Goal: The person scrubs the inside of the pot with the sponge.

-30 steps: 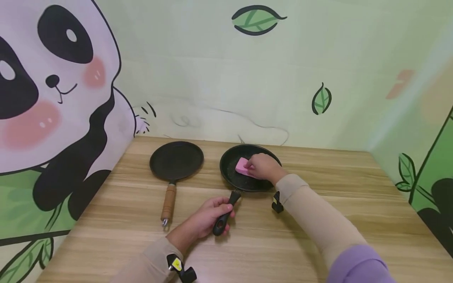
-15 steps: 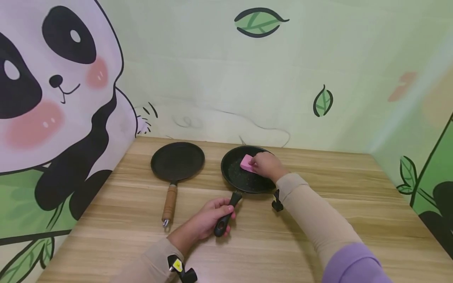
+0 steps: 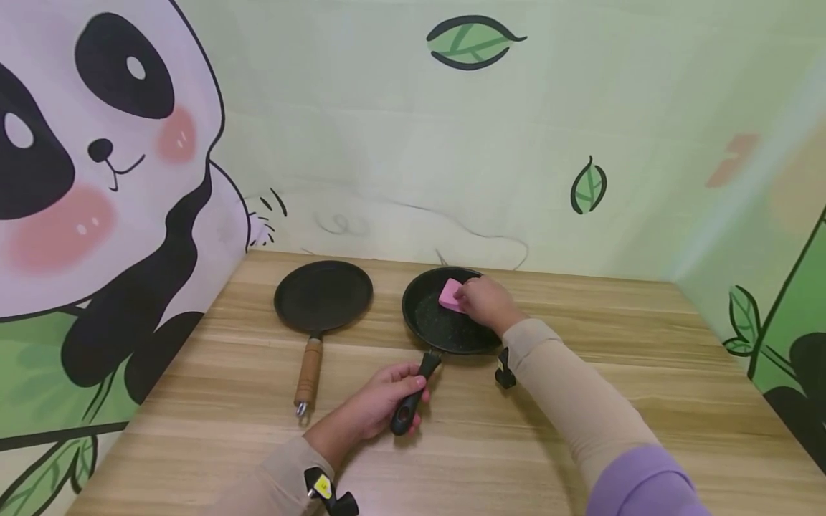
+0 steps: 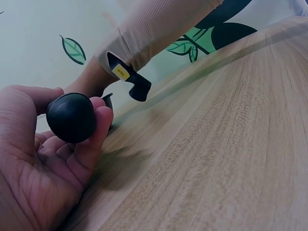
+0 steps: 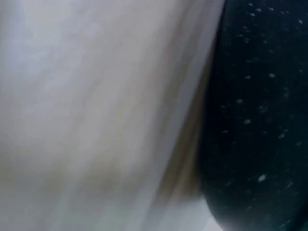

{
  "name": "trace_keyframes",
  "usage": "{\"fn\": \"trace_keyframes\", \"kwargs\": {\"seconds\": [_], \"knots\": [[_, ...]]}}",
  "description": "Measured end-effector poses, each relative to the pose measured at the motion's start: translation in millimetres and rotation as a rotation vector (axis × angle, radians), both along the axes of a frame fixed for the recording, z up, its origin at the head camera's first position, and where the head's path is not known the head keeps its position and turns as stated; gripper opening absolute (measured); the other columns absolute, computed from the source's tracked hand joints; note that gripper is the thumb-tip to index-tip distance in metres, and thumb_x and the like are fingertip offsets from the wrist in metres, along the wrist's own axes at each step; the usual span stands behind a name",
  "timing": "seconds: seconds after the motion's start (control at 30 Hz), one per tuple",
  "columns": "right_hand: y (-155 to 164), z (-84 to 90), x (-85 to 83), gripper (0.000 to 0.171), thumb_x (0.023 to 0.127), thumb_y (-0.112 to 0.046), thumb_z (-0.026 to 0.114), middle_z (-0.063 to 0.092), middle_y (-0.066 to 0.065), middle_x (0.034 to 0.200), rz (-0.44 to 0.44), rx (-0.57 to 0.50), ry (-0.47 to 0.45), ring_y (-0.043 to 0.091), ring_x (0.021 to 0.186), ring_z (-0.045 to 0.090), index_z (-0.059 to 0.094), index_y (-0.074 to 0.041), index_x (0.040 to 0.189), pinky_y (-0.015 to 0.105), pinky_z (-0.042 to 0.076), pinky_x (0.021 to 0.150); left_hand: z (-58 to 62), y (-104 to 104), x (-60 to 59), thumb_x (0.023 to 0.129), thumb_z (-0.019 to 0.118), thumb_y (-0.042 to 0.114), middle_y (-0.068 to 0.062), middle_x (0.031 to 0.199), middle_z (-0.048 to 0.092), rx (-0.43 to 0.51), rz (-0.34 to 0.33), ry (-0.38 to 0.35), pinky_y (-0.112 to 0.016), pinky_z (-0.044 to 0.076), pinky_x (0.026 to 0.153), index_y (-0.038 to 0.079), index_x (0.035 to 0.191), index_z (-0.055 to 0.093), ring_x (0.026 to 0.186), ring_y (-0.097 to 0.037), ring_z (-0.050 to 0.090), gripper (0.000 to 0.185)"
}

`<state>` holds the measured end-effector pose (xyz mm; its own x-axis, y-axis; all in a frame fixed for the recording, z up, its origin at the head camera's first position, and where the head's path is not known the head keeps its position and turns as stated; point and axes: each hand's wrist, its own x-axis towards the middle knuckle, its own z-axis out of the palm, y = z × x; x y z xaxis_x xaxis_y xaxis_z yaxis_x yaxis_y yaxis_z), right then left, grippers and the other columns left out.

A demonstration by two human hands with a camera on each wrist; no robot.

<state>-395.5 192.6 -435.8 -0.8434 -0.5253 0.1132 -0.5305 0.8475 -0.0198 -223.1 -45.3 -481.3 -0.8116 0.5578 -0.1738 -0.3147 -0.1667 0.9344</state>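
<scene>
Left hand point(image 3: 381, 401) wraps its fingers round the black handle point(image 3: 411, 394) of the speckled pan point(image 3: 445, 322), grip closed on the handle end; in the left wrist view the rounded handle tip point(image 4: 71, 117) sits between thumb and fingers. Right hand point(image 3: 485, 301) pinches a pink sponge point(image 3: 449, 294), grip holding it against the pan's inside near the far rim. Pan sits mid-tabletop point(image 3: 581, 430), toward the back wall, handle pointing at the person. Right wrist view shows only the blurred speckled pan surface point(image 5: 260, 120) and a pale blur

Second pan point(image 3: 323, 295), flat and dark with a wooden handle point(image 3: 307, 369), lies just left of the speckled pan, a narrow gap between the rims, not touching. Its left edge is near the panda wall point(image 3: 97, 179). Bare tabletop runs wide to the right of the speckled pan up to the right wall, and a broad strip lies in front of both pans toward the near edge. A thin strip of tabletop separates both pans from the back wall
</scene>
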Motion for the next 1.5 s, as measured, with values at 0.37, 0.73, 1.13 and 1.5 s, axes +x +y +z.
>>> {"fn": "trace_keyframes", "kwargs": {"seconds": [0.37, 0.73, 1.13, 1.5], "knots": [[-18, 2.1, 1.3, 0.025, 0.096, -0.018, 0.066, 0.072, 0.011, 0.121, -0.110, -0.093, -0.114, 0.029, 0.114, 0.065, 0.075, -0.011, 0.119, 0.044, 0.049, 0.102, 1.4, -1, -2.5, 0.104, 0.052, 0.018, -0.003, 0.085, 0.059, 0.008, 0.055, -0.020, -0.030, 0.050, 0.045, -0.008, 0.128, 0.043, 0.050, -0.017, 0.059, 0.037], [-38, 2.0, 9.1, 0.023, 0.095, -0.019, 0.068, 0.074, 0.007, 0.115, -0.011, -0.079, -0.095, 0.026, 0.108, 0.068, 0.076, -0.011, 0.116, 0.039, 0.051, 0.099, 4.3, 0, -2.9, 0.104, 0.053, 0.017, -0.004, 0.085, 0.058, -0.001, 0.065, -0.051, -0.029, 0.049, 0.042, -0.004, 0.124, 0.045, 0.047, -0.015, 0.057, 0.031], [-46, 5.0, 32.1, 0.022, 0.094, -0.022, 0.073, 0.073, 0.005, 0.112, 0.098, -0.023, -0.124, 0.025, 0.108, 0.065, 0.077, -0.013, 0.113, 0.040, 0.048, 0.102, 2.1, 3, 0.4, 0.103, 0.056, 0.020, -0.004, 0.084, 0.059, -0.062, 0.124, 0.006, -0.028, 0.048, 0.040, 0.001, 0.111, 0.049, 0.045, -0.015, 0.055, 0.022], [-31, 10.5, 49.6, 0.020, 0.092, -0.020, 0.073, 0.072, 0.007, 0.107, 0.197, 0.008, -0.090, 0.025, 0.104, 0.066, 0.078, -0.011, 0.110, 0.041, 0.051, 0.097, 4.8, 11, 6.8, 0.102, 0.058, 0.021, -0.005, 0.081, 0.058, -0.080, 0.218, 0.012, -0.025, 0.044, 0.037, -0.004, 0.114, 0.050, 0.041, -0.013, 0.050, 0.030]]}}
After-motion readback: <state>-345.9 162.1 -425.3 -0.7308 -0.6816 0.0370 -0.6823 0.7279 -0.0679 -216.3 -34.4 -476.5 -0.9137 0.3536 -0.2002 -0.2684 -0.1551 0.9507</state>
